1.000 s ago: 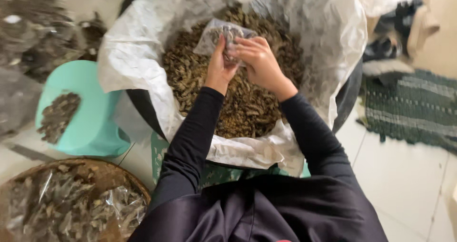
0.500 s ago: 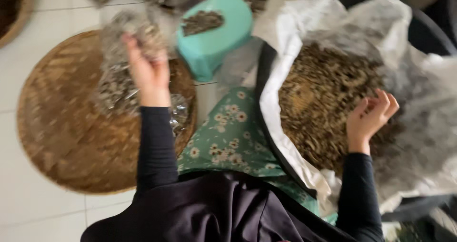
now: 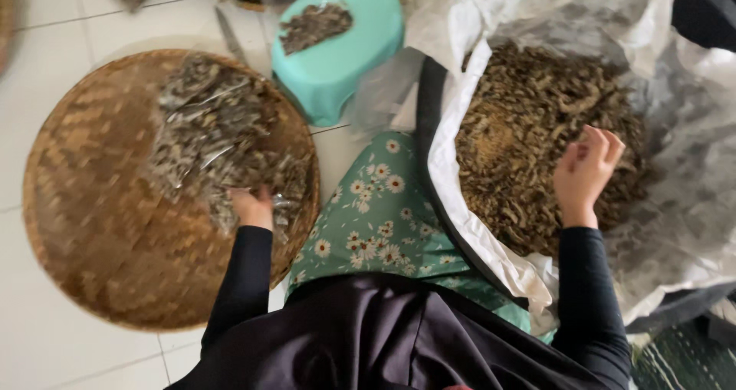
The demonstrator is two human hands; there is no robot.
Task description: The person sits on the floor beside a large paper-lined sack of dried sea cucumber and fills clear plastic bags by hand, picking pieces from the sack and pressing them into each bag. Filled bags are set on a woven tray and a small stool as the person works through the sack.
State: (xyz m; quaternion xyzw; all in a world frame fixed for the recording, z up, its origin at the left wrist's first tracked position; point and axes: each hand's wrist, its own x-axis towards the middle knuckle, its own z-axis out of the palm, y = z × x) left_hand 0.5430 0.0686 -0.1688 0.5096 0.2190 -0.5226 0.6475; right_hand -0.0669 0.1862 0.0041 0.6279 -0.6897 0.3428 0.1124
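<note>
My left hand [image 3: 253, 206] rests on a round woven tray [image 3: 92, 229], at the near edge of a pile of clear plastic packets [image 3: 207, 129] filled with dried brown pieces. Its fingers are tucked in among the packets and hidden. My right hand [image 3: 586, 171] hovers over a heap of loose dried brown pieces [image 3: 529, 129] inside a large white-lined sack [image 3: 460, 167]. Its fingers are loosely curled and apart, with nothing in them. Both arms are in black sleeves.
A teal plastic stool [image 3: 345, 68] stands beyond the tray with a small heap of dried pieces [image 3: 314, 23] on top. A thin metal blade [image 3: 228, 33] lies on the white tiled floor beside it. Green floral cloth [image 3: 383, 221] covers my lap. A green mat [image 3: 682, 359] lies at the bottom right.
My left hand, which held a filled packet up over the tray, has come down onto the pile. My right hand has stayed over the sack. The view swung left from the sack.
</note>
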